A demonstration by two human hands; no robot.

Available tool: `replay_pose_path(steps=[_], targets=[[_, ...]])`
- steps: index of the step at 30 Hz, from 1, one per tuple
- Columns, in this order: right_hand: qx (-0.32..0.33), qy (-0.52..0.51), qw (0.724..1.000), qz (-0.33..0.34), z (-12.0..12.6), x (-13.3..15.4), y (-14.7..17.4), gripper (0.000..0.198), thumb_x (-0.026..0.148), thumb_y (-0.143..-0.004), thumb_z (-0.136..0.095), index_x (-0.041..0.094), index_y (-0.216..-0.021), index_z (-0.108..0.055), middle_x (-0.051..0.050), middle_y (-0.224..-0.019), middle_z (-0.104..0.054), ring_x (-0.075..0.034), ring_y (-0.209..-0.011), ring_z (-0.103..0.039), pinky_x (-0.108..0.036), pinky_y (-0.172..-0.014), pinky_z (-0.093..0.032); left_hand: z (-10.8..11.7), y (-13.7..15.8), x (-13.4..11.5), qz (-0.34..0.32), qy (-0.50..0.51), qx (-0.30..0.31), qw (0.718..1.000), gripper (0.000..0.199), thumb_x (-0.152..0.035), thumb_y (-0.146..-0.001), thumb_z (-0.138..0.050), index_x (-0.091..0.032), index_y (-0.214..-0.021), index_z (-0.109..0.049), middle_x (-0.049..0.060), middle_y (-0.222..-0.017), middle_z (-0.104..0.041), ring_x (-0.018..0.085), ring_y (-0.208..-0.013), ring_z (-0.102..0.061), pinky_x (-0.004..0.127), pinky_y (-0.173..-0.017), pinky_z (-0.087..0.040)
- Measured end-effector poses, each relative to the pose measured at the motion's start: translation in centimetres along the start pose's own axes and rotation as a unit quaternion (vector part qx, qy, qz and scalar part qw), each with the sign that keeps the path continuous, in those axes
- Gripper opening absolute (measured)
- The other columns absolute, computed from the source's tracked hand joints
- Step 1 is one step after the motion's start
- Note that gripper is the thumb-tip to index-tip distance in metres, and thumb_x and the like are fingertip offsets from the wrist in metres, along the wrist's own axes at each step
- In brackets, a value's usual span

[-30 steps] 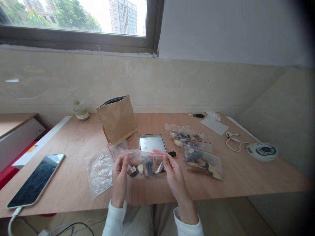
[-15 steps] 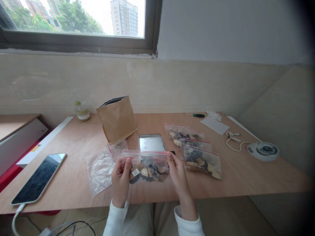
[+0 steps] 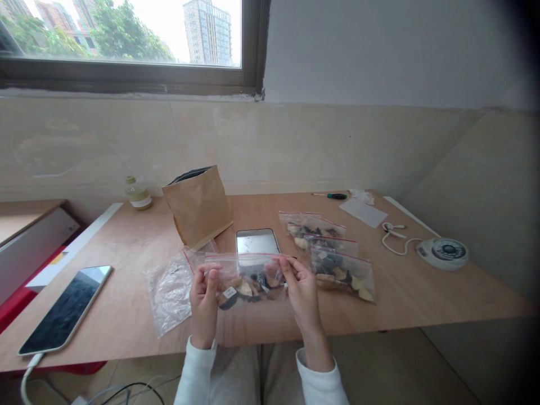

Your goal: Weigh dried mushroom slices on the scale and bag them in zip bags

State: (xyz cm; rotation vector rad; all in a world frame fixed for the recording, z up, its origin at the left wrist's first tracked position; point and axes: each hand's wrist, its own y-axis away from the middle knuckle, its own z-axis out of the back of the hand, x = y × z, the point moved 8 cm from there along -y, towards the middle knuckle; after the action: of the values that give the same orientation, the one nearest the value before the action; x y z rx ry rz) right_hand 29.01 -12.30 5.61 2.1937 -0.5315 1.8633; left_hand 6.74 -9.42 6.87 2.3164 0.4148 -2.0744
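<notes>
Head view, looking down at a wooden desk [image 3: 405, 292] under a window. Two bare hands in white sleeves hold a clear zip bag [image 3: 247, 275] with a red seal strip, lifted just above the desk's near edge. The left hand [image 3: 203, 304] has a closed grip on the bag's left top corner; the right hand [image 3: 300, 289] has a closed grip pinching the right top corner. Inside sit dark and pale dried pieces and a small white packet; what the pieces are is hard to tell. Just left lie empty zip bags [image 3: 171, 289]. To the right lies a row of filled zip bags [image 3: 333, 261]. Behind stand an open brown paper pouch [image 3: 198, 205] and a small metal tray [image 3: 257, 242]. A phone [image 3: 63, 309] lies far left. Judging by the corner-only hold, the seal may be left partly open in the middle, so pieces could spill if the bag tips
</notes>
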Motion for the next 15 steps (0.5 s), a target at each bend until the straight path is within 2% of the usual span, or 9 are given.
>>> replay_pose_path(steps=[4,8,15], targets=[[0.029,0.018,0.999,0.013,-0.4,0.7,0.1,0.052,0.063,-0.089,-0.047,0.018,-0.106,-0.068,-0.009,-0.090,-0.076,-0.024,-0.084,-0.072,-0.038,-0.082,-0.056,0.3,-0.1,0.2,0.001,0.005,-0.017,1.000,0.041,-0.061,-0.081,-0.057,-0.020,-0.086,-0.058,-0.007,-0.054,-0.045,0.008,-0.046,-0.043,0.017,-0.043,-0.035],[0.056,0.052,0.997,0.031,-0.6,1.3,0.3,0.052,0.062,-0.092,-0.042,0.019,-0.109,-0.065,-0.009,-0.095,-0.075,-0.023,-0.085,-0.072,-0.037,-0.082,-0.056,0.8,-0.2,0.1,0.004,-0.008,-0.034,0.999,0.035,-0.055,-0.081,-0.061,-0.020,-0.088,-0.059,-0.007,-0.057,-0.047,0.008,-0.048,-0.045,0.016,-0.045,-0.036],[0.023,0.050,0.998,0.035,-0.2,1.2,0.6,0.044,0.061,-0.088,-0.050,0.020,-0.095,-0.062,-0.010,-0.091,-0.075,-0.022,-0.071,-0.072,-0.032,-0.061,-0.057,1.2,-0.1,0.2,0.015,-0.006,-0.031,0.999,0.037,-0.054,-0.082,-0.059,-0.019,-0.074,-0.051,-0.005,-0.065,-0.047,0.009,-0.056,-0.046,0.018,-0.053,-0.042]])
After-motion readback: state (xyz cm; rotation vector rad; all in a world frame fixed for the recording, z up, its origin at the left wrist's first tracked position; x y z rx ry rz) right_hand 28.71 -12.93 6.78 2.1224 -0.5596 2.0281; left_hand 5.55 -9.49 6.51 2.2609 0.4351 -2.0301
